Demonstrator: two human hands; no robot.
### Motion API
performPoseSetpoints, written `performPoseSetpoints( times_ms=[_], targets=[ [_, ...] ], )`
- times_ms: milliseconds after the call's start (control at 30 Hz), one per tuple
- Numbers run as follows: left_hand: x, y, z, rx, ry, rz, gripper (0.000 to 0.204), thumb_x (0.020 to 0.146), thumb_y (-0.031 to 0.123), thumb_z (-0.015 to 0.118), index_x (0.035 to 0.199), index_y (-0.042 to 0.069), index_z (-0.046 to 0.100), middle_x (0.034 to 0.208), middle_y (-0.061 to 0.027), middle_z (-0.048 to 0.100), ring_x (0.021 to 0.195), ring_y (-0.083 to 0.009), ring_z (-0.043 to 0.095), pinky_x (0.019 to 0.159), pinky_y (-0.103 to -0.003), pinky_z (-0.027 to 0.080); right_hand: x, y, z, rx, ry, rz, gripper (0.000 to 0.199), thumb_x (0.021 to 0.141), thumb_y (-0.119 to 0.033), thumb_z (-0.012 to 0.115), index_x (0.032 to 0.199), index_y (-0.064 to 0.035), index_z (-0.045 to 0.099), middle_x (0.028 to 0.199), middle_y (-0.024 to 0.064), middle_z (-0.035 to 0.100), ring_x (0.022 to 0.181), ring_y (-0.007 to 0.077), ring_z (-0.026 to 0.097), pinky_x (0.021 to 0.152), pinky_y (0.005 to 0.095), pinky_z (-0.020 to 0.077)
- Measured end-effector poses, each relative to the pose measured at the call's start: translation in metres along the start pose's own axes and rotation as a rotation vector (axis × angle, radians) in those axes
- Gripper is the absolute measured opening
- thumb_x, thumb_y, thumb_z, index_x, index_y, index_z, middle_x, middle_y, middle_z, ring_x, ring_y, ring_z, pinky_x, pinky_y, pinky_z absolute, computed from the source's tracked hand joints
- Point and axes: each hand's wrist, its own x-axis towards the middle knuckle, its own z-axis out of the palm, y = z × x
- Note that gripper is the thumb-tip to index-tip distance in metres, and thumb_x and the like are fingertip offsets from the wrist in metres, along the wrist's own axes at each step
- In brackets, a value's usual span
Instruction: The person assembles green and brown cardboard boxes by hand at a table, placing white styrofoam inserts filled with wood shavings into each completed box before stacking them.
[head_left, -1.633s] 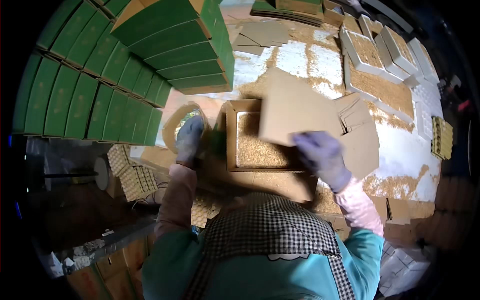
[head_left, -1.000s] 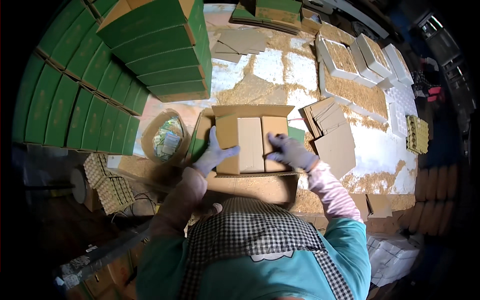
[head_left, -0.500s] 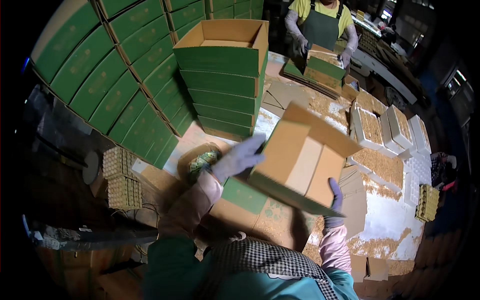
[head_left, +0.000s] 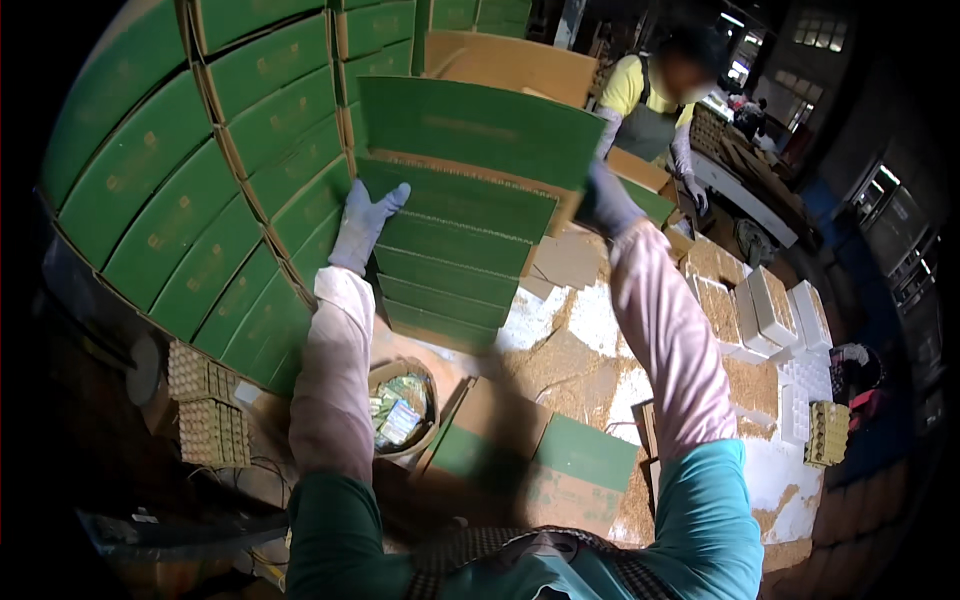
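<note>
A green and brown open cardboard box (head_left: 470, 125) rests at a slight tilt on top of a stack of similar green boxes (head_left: 450, 240). My right hand (head_left: 610, 205), in a grey-purple glove and slightly blurred, grips the right end of this top box; its fingertips are partly hidden. Just below the top box's lower left corner, my left hand (head_left: 362, 228) lies against the stack's left front edge, thumb stretched out and fingers apart. Flattened green and brown cardboard (head_left: 530, 440) lies on the table in front of me.
A wall of green boxes (head_left: 150, 200) rises on the left. A round container (head_left: 432, 420) holds small packets. Egg trays (head_left: 210, 410) stand at lower left. White foam blocks (head_left: 770, 310) and brown husks lie on the right. A gloved co-worker (head_left: 650, 110) stands across the table.
Both hands have carried the box from above the table forward and left onto the stack. My left hand now touches the stack's edge. The co-worker leans further forward.
</note>
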Motion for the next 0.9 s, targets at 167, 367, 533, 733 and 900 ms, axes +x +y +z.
performPoseSetpoints(
  times_ms=[167, 367, 533, 733, 900],
  targets=[
    [-0.011, 0.050, 0.006, 0.056, -0.138, 0.048, 0.085, 0.083, 0.040, 0.074, 0.141, -0.006, 0.033, 0.137, -0.0192, 0.047, 0.124, -0.0260, 0.046, 0.104, -0.034, 0.037, 0.013, 0.044, -0.007, -0.748, 0.079, 0.060, 0.058, 0.101, -0.044, 0.039, 0.139, -0.0020, 0.045, 0.133, 0.0178, 0.054, 0.124, 0.0280, 0.050, 0.105, 0.0302, 0.0352],
    [-0.260, 0.028, -0.004, 0.390, -0.862, 0.271, 0.078, 0.073, 0.026, 0.080, 0.136, -0.002, 0.044, 0.137, -0.0231, 0.047, 0.129, -0.0369, 0.044, 0.108, -0.042, 0.036, -0.296, -0.049, -0.052, -0.140, 0.162, 0.671, 0.071, 0.087, -0.039, 0.069, 0.138, 0.0032, 0.044, 0.131, 0.0181, 0.055, 0.125, 0.0260, 0.050, 0.108, 0.0360, 0.0347],
    [-0.474, -0.072, -0.008, 0.958, -0.976, 0.260, 0.096, 0.072, 0.058, 0.065, 0.143, 0.001, 0.035, 0.147, -0.0295, 0.029, 0.134, -0.0524, 0.024, 0.111, -0.058, 0.025, -0.641, -0.081, 0.017, -0.706, -0.338, 1.194, 0.150, 0.049, -0.074, 0.079, 0.150, 0.0023, -0.004, 0.152, 0.0356, -0.003, 0.139, 0.0568, 0.003, 0.116, 0.0521, 0.0169],
    [-0.434, -0.030, -0.010, 0.422, -1.035, -0.016, 0.108, 0.059, 0.036, 0.083, 0.144, -0.003, 0.030, 0.149, -0.0302, 0.024, 0.138, -0.0460, 0.026, 0.115, -0.047, 0.025, -0.641, -0.101, 0.011, -0.656, 0.004, 0.970, 0.138, 0.051, -0.055, 0.088, 0.149, 0.0022, 0.011, 0.149, 0.0365, 0.015, 0.140, 0.0475, 0.022, 0.110, 0.0498, 0.0322],
    [-0.375, 0.026, -0.009, 0.237, -1.182, -0.129, 0.090, 0.067, 0.018, 0.078, 0.141, -0.003, 0.033, 0.145, -0.0259, 0.033, 0.134, -0.0358, 0.035, 0.109, -0.038, 0.033, -0.577, -0.141, -0.040, -0.696, 0.015, 0.773, 0.123, 0.056, -0.051, 0.087, 0.148, 0.0005, 0.022, 0.145, 0.0353, 0.027, 0.134, 0.0467, 0.035, 0.107, 0.0469, 0.0384]
  ],
)
